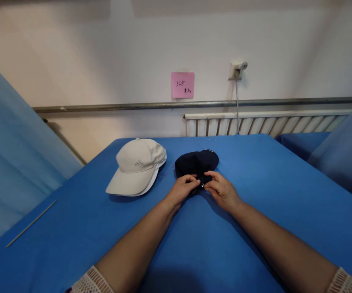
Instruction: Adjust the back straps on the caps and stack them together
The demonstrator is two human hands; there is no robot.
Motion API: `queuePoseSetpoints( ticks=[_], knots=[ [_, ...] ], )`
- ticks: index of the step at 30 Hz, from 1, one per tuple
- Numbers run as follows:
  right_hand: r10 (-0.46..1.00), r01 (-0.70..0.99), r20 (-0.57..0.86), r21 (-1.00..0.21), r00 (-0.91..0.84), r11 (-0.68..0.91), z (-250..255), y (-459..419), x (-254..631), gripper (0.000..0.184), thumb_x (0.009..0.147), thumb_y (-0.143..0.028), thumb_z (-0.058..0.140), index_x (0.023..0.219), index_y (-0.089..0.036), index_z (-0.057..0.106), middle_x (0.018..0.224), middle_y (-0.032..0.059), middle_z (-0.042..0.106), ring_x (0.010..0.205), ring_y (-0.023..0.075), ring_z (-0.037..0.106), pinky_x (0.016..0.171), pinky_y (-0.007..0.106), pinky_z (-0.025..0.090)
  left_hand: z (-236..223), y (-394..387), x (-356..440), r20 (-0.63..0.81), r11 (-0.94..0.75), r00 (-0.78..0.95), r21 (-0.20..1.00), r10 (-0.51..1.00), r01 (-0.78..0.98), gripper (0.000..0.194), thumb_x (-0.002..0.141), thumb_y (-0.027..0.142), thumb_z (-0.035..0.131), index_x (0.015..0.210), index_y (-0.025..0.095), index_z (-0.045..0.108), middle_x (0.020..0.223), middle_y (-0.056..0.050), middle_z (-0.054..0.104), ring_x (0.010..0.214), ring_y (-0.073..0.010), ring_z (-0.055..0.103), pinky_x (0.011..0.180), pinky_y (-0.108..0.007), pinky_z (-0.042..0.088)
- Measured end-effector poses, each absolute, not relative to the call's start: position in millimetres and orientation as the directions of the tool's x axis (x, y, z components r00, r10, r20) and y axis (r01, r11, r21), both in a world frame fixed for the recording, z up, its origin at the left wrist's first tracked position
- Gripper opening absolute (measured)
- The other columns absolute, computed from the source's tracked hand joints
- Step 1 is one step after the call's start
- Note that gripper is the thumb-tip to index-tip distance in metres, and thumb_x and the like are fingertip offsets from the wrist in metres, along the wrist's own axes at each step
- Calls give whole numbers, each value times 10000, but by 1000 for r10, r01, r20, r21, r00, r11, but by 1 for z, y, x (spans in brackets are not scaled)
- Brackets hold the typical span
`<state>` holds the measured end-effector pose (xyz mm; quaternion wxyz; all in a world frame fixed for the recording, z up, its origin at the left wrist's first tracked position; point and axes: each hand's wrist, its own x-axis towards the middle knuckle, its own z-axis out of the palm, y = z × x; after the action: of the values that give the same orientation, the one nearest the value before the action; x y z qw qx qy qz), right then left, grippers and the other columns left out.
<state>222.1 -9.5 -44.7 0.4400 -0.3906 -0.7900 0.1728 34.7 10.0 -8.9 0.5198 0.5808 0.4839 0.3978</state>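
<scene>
A dark navy cap (191,162) lies on the blue-covered table, its brim (210,158) pointing away to the far right. At the cap's near side, my left hand (184,186) is closed on the edge of the cap by the back strap. Opposite it, my right hand (221,190) pinches the strap near a small shiny buckle (202,185). Fingers cover most of the strap, so its fastening is hard to make out. To the left sits a beige cap (136,162) with a striped logo, stacked over a white brim and something dark.
A thin wooden stick (31,224) lies on the table (87,228) at the left. Behind are a metal rail (133,106), a radiator (267,122), a socket with a plug (237,70) and a pink note (182,85). Blue curtains (14,162) hang at both sides.
</scene>
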Motion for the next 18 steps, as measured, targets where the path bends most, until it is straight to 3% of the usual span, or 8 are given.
queuePoseSetpoints(
  ticks=[3, 7, 10, 13, 18],
  knots=[
    [768, 457, 563, -620, -306, 637, -45, -9, 222, 175, 879, -168, 522, 903, -232, 682, 1296, 78, 516, 850, 160, 614, 801, 346, 533, -7, 9, 34, -59, 34, 210, 992, 976, 124, 189, 700, 330, 681, 630, 167, 616, 1049, -115, 670, 1102, -254, 567, 851, -353, 452],
    [758, 461, 569, -606, -319, 649, -44, -9, 221, 180, 883, -158, 516, 910, -222, 682, 1299, 91, 513, 885, 171, 623, 820, 356, 534, -4, 8, 35, -67, 46, 207, 993, 976, 105, 152, 663, 247, 645, 542, 179, 583, 890, -98, 679, 1099, -252, 550, 791, -318, 457],
    [737, 472, 584, -571, -342, 672, -41, -11, 220, 192, 898, -159, 500, 930, -209, 683, 1314, 111, 509, 974, 202, 619, 864, 377, 525, -4, 8, 37, -96, 80, 203, 993, 974, 86, 131, 608, 211, 614, 505, 162, 549, 973, -86, 664, 861, -191, 588, 660, -279, 436],
    [707, 495, 606, -517, -364, 698, -38, -13, 218, 203, 910, -161, 488, 935, -198, 687, 1315, 121, 520, 1089, 238, 587, 927, 412, 499, -5, 8, 39, -123, 112, 180, 991, 976, 73, 124, 572, 211, 597, 496, 147, 523, 1050, -76, 644, 663, -113, 530, 572, -258, 390],
    [699, 557, 604, -452, -384, 697, -36, -18, 216, 209, 908, -162, 494, 937, -200, 697, 1316, 118, 542, 1146, 269, 561, 930, 449, 496, -8, 7, 41, -57, 38, 133, 989, 990, 145, 150, 591, 223, 577, 478, 162, 498, 934, -86, 665, 801, -175, 578, 619, -265, 398]
  ],
)
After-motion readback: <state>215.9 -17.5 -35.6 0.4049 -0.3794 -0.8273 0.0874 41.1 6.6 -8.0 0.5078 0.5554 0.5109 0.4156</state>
